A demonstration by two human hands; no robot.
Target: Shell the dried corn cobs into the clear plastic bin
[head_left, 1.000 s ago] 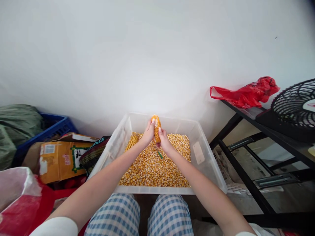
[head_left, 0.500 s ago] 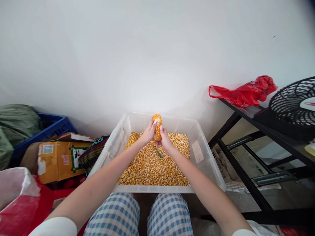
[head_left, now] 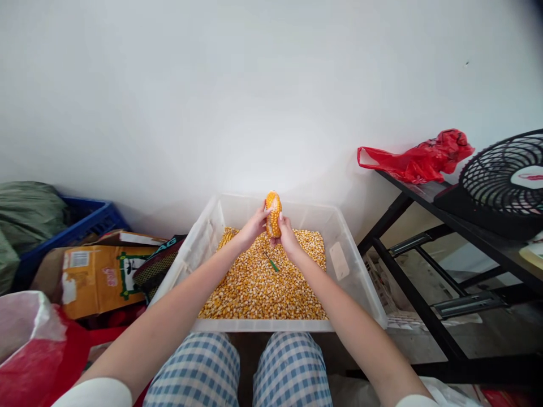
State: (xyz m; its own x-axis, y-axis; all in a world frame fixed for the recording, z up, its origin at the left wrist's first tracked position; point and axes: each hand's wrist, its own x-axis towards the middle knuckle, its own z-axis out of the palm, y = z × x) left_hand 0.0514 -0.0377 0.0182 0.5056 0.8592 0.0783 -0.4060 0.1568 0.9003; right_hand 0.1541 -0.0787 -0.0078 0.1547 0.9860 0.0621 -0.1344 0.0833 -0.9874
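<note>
An ear of corn [head_left: 274, 217] is held nearly upright above a translucent plastic bin [head_left: 356, 282]. A pale strip without kernels runs down its upper part. My left hand [head_left: 253, 225] grips the ear from the left, its thumb against the bare strip. From the right and below, my right hand [head_left: 287, 234] is closed round the lower part, thumb on the kernels. Loose corn kernels [head_left: 263, 294] cover the bin's floor. On them lies a small tool with a green handle [head_left: 272, 264] and a thin dark shaft. Another ear of corn [head_left: 228, 236] shows partly behind my left forearm.
To the left are a blue crate [head_left: 91, 217], a cardboard box [head_left: 99, 280] and a red-and-white bag [head_left: 34, 350]. A black metal-framed stand [head_left: 424, 271] on the right carries a red plastic bag [head_left: 424, 161] and a black fan [head_left: 504, 175]. A white wall [head_left: 271, 102] rises behind the bin.
The ear has risen slightly and turned a little in my hands. My left fingers have loosened and shifted left along its side. The green-handled tool lies more in view.
</note>
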